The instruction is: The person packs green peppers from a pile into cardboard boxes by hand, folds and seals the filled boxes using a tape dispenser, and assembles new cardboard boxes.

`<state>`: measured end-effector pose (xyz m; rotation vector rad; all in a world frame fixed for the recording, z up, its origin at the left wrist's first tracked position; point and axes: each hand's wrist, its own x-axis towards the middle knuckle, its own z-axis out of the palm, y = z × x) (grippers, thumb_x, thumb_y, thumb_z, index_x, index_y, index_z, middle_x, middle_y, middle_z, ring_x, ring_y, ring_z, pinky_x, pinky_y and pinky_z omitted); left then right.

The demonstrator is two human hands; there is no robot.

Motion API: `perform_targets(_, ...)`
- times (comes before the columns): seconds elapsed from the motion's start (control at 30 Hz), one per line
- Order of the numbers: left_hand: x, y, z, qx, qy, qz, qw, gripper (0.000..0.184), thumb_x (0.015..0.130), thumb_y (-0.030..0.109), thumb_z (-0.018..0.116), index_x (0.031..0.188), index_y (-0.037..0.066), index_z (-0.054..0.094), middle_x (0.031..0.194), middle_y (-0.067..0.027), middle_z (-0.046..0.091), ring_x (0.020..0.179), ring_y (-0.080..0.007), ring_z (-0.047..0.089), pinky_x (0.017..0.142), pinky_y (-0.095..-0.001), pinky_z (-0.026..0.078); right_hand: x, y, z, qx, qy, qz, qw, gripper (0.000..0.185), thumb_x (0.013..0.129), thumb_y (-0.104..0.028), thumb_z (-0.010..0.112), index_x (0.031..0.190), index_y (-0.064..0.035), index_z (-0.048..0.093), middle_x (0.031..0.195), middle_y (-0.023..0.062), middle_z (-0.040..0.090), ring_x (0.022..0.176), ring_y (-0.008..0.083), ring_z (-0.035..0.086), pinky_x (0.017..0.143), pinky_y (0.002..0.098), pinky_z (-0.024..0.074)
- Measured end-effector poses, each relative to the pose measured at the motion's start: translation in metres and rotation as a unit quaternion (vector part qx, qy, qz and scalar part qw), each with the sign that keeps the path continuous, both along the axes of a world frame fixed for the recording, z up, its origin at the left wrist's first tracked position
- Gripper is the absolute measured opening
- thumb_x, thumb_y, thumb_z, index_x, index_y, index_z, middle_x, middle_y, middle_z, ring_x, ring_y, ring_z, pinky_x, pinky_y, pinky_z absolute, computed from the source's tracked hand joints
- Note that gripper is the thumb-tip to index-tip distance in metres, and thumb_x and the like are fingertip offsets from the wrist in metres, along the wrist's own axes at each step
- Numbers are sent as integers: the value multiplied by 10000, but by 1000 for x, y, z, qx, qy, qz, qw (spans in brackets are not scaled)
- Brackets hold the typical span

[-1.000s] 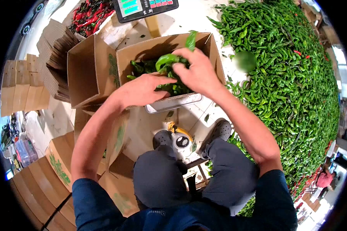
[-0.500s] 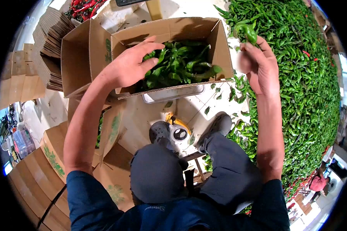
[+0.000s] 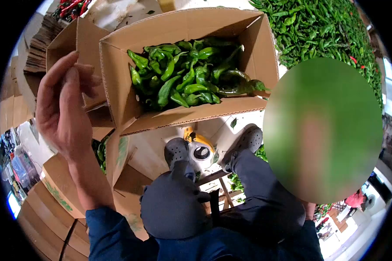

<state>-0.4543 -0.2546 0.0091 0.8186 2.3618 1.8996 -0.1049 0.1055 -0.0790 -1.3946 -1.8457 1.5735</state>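
Observation:
A cardboard box [image 3: 187, 28] in front of me holds many green peppers [image 3: 189, 82]. At its left side my left hand [image 3: 67, 108] is raised, with fingers loosely curled and somewhat apart. Nothing shows in that hand. A large blurred oval covers my right hand [image 3: 315, 126], so its fingers and anything in them are hidden. It is to the right of the box, over the side where a big heap of green peppers [image 3: 318, 26] lies.
Folded cardboard stacks [image 3: 43, 41] and another box [image 3: 61, 52] stand on the left. Red peppers [image 3: 69, 8] lie at the top left. Below are my shoes [image 3: 176, 150], a yellow and white device [image 3: 200, 148] and more cardboard [image 3: 39, 209]. Another person [image 3: 355, 199] is far right.
My left hand has moved out from over the peppers to the box's left. My right hand, which held a green pepper, is now behind the blur. The box appears larger.

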Motion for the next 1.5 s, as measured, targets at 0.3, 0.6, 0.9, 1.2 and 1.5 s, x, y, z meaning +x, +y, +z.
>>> perform_targets(0.3,12,63,12,-158,82,-158,971,334,943,68,644,1269,-3,629,1104,-137,704,947,-181,670,828,-304,528,226,-127,-80,-64,-306,-97,945,372,949,-258,652,1193,23,653,1086,133,663,862,194,652,765,332,554)
perform_targets(0.6,44,195,-112,-320,-43,-484,814,451,926,270,626,1278,-10,593,1191,-218,672,1039,-292,642,937,-383,479,615,-372,-140,-31,-149,-374,915,328,966,-242,610,1201,-14,601,1125,157,627,975,250,586,890,431,429)
perform_targets(0.9,8,210,-113,-582,128,-360,718,466,930,333,640,1234,-20,621,1162,-182,699,1098,-267,652,932,-378,492,771,-639,-12,22,-784,-77,615,339,896,-320,637,1065,-31,692,1025,121,704,923,220,651,809,350,561)
perform_targets(1.2,-7,204,-43,-321,247,-320,856,374,958,140,619,1309,12,595,1278,-147,645,1157,-243,623,1005,-363,478,760,-650,-41,-18,-681,-406,608,401,920,-213,628,1304,-100,653,1235,188,670,1116,314,622,965,398,499)
perform_targets(1.5,369,241,-149,-455,-28,-696,554,628,886,173,704,1456,51,472,1406,-188,551,1244,-272,580,1038,-378,466,364,-315,-150,-589,104,-337,727,1101,821,-365,832,1557,25,111,1419,372,417,1132,472,597,857,520,602)
